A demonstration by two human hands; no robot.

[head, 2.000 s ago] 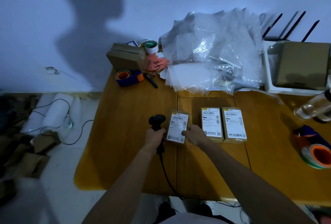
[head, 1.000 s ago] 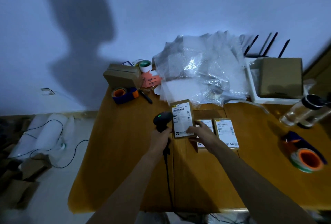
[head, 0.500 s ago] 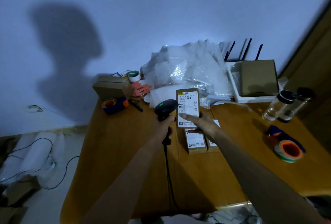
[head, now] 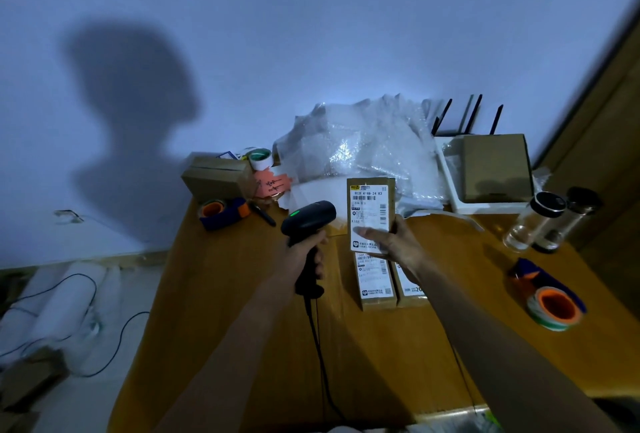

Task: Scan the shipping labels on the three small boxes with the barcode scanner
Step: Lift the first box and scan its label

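My left hand [head: 304, 256] grips the black barcode scanner [head: 308, 221] by its handle; a green light glows on its head, which points right. My right hand [head: 391, 245] holds a small brown box [head: 370, 204] upright above the table, white shipping label facing me, just right of the scanner head. Two more small labelled boxes lie flat side by side on the wooden table [head: 242, 294]: one [head: 375, 280] directly below the raised box, the other [head: 412, 290] to its right, partly hidden by my right wrist.
Bubble wrap [head: 360, 148] is piled at the back. A cardboard box [head: 218, 179] and tape dispenser [head: 225, 212] sit back left. A white tray with a box [head: 495, 169], two jars [head: 540, 221] and tape rolls [head: 554, 308] stand right. The scanner cable [head: 318, 346] trails toward me.
My right hand lifted the leftmost box off the table and raised it upright beside the scanner. The scanner came up with it. My view tilted upward and left.
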